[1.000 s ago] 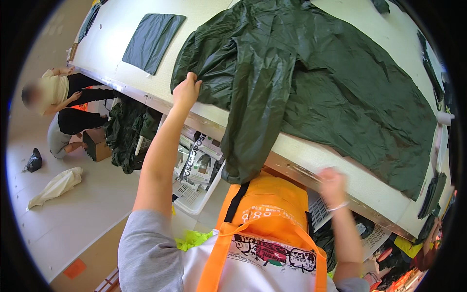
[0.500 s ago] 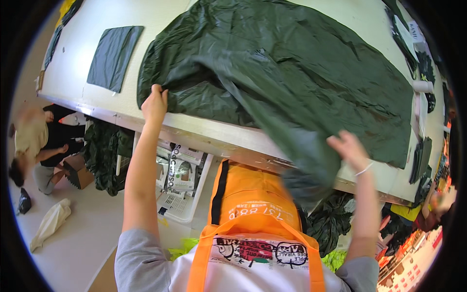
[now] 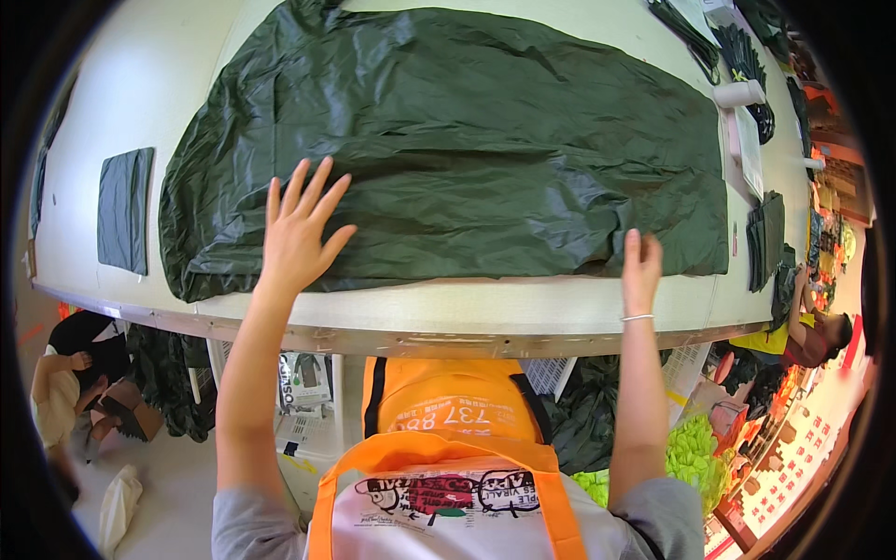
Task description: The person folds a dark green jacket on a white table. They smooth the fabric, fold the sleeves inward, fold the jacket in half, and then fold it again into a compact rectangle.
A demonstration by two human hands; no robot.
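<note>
A large dark green piece of thin, shiny coated fabric (image 3: 448,205) lies wrinkled over the white table (image 3: 523,303), its front edge close to the table's near edge. Spread wide, the fingers of my left hand (image 3: 301,238) rest flat on its left part. At the right, near the front edge, the fingers of my right hand (image 3: 641,271) are drawn together on the fabric, which bunches in small folds beside them. Exactly how much cloth they pinch is hard to see.
A folded dark green packet (image 3: 124,211) lies at the left, folded dark pieces (image 3: 766,241) at the right. A white cylinder (image 3: 738,94) sits by the right edge. Below are an orange apron (image 3: 448,397) on me and a white crate (image 3: 308,434). People work at both sides.
The loose front flap has been laid flat across the fabric. My left hand has let go of the edge and lies open; my right hand has moved slightly left, onto the cloth.
</note>
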